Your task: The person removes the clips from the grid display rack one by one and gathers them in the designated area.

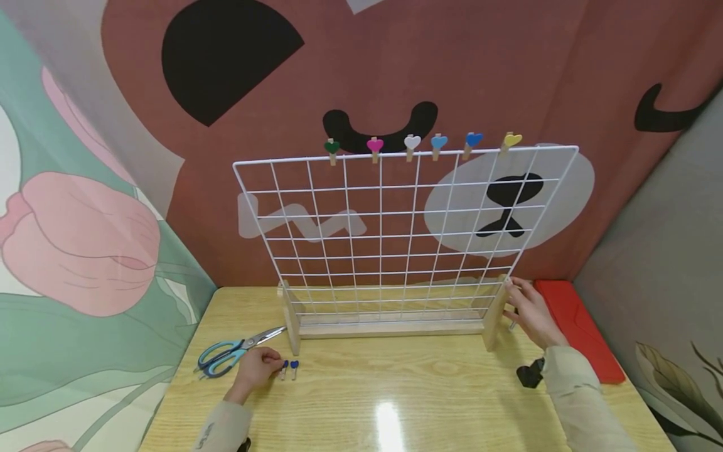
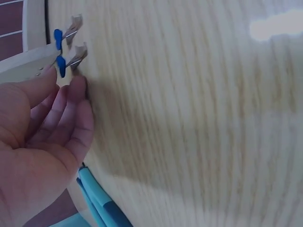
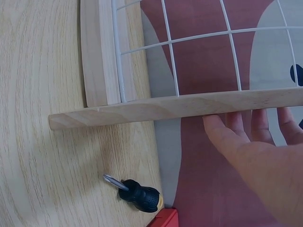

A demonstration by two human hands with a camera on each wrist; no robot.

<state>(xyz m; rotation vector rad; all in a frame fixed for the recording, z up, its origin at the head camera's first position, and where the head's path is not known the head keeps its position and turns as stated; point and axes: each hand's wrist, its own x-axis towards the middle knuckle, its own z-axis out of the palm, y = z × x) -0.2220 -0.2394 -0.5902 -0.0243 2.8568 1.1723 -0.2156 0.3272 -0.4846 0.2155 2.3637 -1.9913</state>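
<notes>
My left hand (image 1: 258, 367) rests low over the table, fingers loosely bent. Its thumb and fingertips are right at the nearer of two small wooden clothespins with blue hearts (image 2: 61, 66); the other blue-heart clothespin (image 1: 294, 367) lies just beside it. A white wire grid panel (image 1: 398, 235) stands upright in a wooden base (image 1: 390, 329). My right hand (image 1: 531, 311) is at the base's right side post (image 3: 165, 108), fingertips against its outer face. Along the grid's top wire sit several heart clothespins, among them green (image 1: 332, 147), pink (image 1: 375, 147) and yellow (image 1: 512, 140).
Scissors with blue handles (image 1: 226, 358) lie left of my left hand, tips near the left side post (image 1: 290, 320). A stubby black screwdriver (image 3: 142, 196) lies beyond the right post. Farther right is a flat red case (image 1: 582, 333). A printed cloth (image 1: 361, 75) hangs behind the table.
</notes>
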